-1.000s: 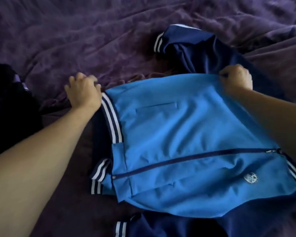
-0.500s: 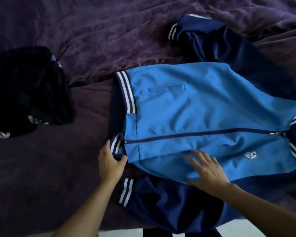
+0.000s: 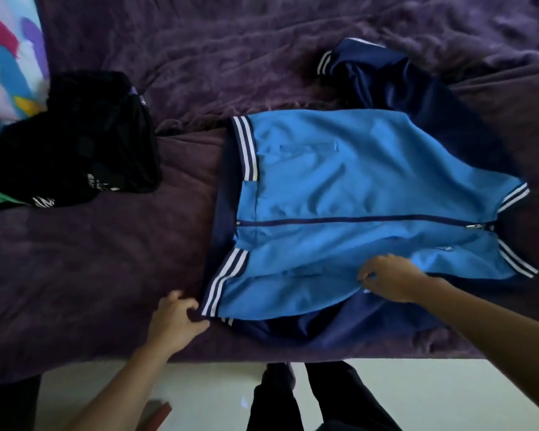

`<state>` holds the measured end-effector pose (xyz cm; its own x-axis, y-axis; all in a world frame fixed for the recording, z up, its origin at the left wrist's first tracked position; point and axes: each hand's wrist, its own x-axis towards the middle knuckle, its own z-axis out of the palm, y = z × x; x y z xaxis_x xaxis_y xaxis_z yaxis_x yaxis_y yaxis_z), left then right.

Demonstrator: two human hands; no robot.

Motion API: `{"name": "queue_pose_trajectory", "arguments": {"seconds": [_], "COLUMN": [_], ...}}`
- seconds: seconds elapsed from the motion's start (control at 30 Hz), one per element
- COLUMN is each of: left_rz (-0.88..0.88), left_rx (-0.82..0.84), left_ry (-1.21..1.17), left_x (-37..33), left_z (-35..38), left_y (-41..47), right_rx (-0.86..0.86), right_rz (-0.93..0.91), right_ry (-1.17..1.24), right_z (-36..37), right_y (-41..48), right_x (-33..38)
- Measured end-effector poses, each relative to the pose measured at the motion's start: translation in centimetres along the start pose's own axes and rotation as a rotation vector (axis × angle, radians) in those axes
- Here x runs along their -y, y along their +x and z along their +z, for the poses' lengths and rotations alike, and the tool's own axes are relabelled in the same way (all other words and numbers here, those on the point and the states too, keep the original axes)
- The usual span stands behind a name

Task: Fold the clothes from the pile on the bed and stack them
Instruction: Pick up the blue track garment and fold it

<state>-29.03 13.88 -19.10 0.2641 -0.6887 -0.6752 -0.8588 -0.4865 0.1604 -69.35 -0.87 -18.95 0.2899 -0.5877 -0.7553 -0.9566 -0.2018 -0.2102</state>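
Observation:
A zipped blue track jacket with navy sleeves and white-striped trim lies flat on the purple bed cover, hem to the left, collar to the right. My left hand pinches the near hem corner by the striped band. My right hand grips the near edge of the blue front where it meets the navy sleeve. The far navy sleeve is bunched beyond the jacket. A dark pile of clothes sits at the left.
A colourful patterned pillow is at the far left corner. The bed's near edge runs across the bottom, with pale floor below it. My dark-trousered legs stand against the bed edge.
Both hands came from the jacket's far edge to its near side. The left hand slid down to the near hem corner and pulled it out flat; the right now grips the near edge.

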Motion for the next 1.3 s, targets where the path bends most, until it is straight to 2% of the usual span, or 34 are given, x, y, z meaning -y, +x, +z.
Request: {"name": "queue_pose_trajectory", "arguments": {"seconds": [0.03,0.07,0.13,0.17,0.2,0.23,0.27,0.33,0.37,0.43,0.53,0.57,0.6,0.63,0.7,0.77,0.83,0.9,0.93,1.0,1.07,1.13,1.2,1.3], "left_rz": [0.063,0.122,0.175,0.147,0.108,0.071,0.048,0.026,0.021,-0.003,-0.127,-0.098,0.020,0.209,0.601,0.733,0.691,0.598,0.566,0.537,0.547,0.575,0.601,0.541], "left_rx": [-0.067,-0.136,-0.227,-0.224,-0.202,-0.183,-0.175,-0.117,-0.083,-0.117,-0.343,-0.426,-0.501,-0.544,-0.464,-0.185,-0.022,-0.002,-0.017,-0.096,-0.188,-0.194,-0.094,0.079], "left_ry": [0.024,0.001,-0.142,-0.255,-0.359,-0.430,-0.474,-0.532,-0.535,-0.455,-0.223,-0.144,-0.101,-0.084,-0.054,0.087,0.322,0.318,0.183,-0.105,-0.217,-0.189,-0.085,0.086], "left_x": [-0.6,-1.9,-4.8,-6.0,-7.1,-7.7,-7.8,-7.0,-6.2,-3.8,-0.6,-0.3,-0.7,-1.7,-4.5,-7.0,-8.1,-8.7,-8.9,-9.0,-8.5,-7.8,-7.3,-7.2], "left_z": [0.4,0.7,1.1,1.5,1.7,2.1,2.6,3.9,4.4,4.9,4.5,4.4,4.4,4.6,5.6,7.8,10.5,12.3,12.7,12.8,12.5,11.4,10.1,7.1], "left_y": [0.4,0.8,2.2,3.0,3.6,4.0,4.1,3.1,2.1,-0.1,-1.7,-2.1,-2.6,-3.2,-4.6,-5.5,-5.0,-3.6,-3.1,-2.5,-2.9,-4.5,-6.2,-7.1], "right_rx": [0.037,-0.033,-0.388,-0.565,-0.663,-0.643,-0.552,-0.339,-0.286,-0.340,-0.410,-0.396,-0.380,-0.385,-0.480,-0.481,-0.282,-0.130,-0.142,-0.299,-0.481,-0.558,-0.536,-0.551], "right_rz": [-0.006,-0.030,-0.084,-0.138,-0.208,-0.273,-0.307,-0.297,-0.262,-0.211,-0.138,-0.124,-0.103,-0.084,-0.042,0.096,0.230,0.262,0.249,0.239,0.266,0.246,0.199,0.191], "right_ry": [-0.065,-0.097,-0.026,0.032,0.060,0.078,0.071,-0.013,-0.023,0.079,0.198,0.244,0.283,0.309,0.300,0.132,-0.083,-0.172,-0.149,0.012,0.188,0.203,0.163,0.223], "right_z": [1.6,3.3,6.0,7.3,8.4,9.7,11.2,13.9,14.9,15.7,15.4,15.2,15.0,14.8,13.9,12.9,12.1,12.6,13.1,14.1,14.7,15.1,15.3,13.1], "right_y": [-0.7,-1.3,-2.3,-2.8,-3.4,-4.0,-4.6,-5.7,-6.1,-7.0,-8.8,-9.6,-10.4,-10.9,-11.3,-10.9,-10.1,-9.1,-8.6,-8.2,-8.7,-10.5,-12.4,-14.0], "right_x": [0.4,0.5,1.3,1.7,2.4,3.0,3.5,3.9,3.9,3.9,4.0,4.2,4.2,4.0,3.0,0.3,-2.5,-4.7,-5.5,-6.4,-6.6,-6.7,-6.8,-8.0]}}
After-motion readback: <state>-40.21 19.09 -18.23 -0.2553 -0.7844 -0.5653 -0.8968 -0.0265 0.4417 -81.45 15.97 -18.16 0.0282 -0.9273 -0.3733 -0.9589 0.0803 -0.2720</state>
